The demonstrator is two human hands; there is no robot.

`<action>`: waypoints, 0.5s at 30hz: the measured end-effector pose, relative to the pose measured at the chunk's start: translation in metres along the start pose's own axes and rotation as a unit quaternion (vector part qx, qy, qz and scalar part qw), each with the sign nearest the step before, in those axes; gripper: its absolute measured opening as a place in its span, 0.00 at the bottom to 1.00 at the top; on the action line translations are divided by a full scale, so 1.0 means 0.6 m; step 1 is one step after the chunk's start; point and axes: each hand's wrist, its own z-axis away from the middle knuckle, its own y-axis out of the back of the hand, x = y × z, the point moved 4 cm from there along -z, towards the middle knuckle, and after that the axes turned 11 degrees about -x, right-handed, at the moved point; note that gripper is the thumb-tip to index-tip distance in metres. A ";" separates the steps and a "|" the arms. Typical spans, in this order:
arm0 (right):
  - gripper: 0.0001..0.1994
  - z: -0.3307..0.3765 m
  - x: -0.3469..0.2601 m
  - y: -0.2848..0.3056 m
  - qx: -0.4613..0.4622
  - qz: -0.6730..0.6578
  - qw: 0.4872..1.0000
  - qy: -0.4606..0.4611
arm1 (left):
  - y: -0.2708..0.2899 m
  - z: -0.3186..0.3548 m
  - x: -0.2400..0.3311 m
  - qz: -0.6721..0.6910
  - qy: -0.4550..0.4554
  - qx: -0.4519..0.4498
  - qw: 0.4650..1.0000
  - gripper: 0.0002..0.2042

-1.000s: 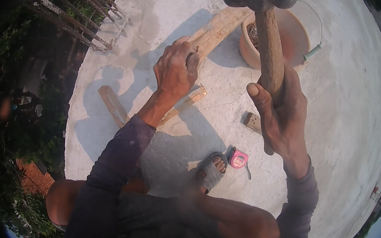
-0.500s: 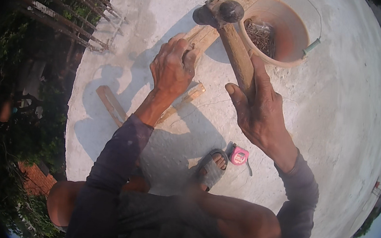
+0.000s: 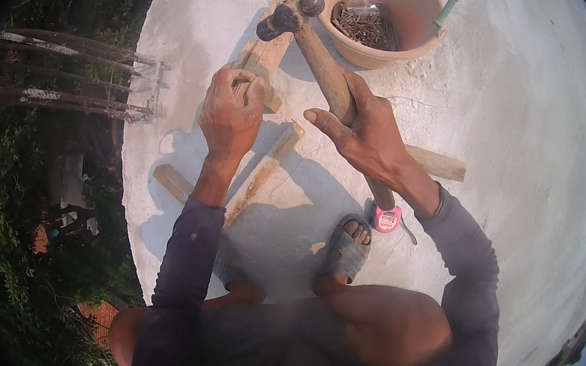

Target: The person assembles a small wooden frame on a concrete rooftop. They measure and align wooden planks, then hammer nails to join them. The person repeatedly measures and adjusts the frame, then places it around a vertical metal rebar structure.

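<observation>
While the right hand [image 3: 365, 130] is closed round the dark-headed hammer w/ thick wooden handle [image 3: 321, 69], the left hand [image 3: 233, 106] pinches something small on the pale wood strip [image 3: 269, 52] near the concrete slab's [image 3: 532, 139] far edge. Hammer head sits v. near those fingers [image 3: 242, 89]; a crooked hit could smash them.

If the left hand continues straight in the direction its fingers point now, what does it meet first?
Probably more of the wooden plank that the left hand presses on, then the hammer head resting on it. Depth is hard to judge in this view.
</observation>
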 end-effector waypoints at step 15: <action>0.31 -0.039 0.131 -0.086 0.042 -0.092 0.995 0.008 | 0.010 -0.024 0.015 -0.030 0.101 -0.092 0.990 0.36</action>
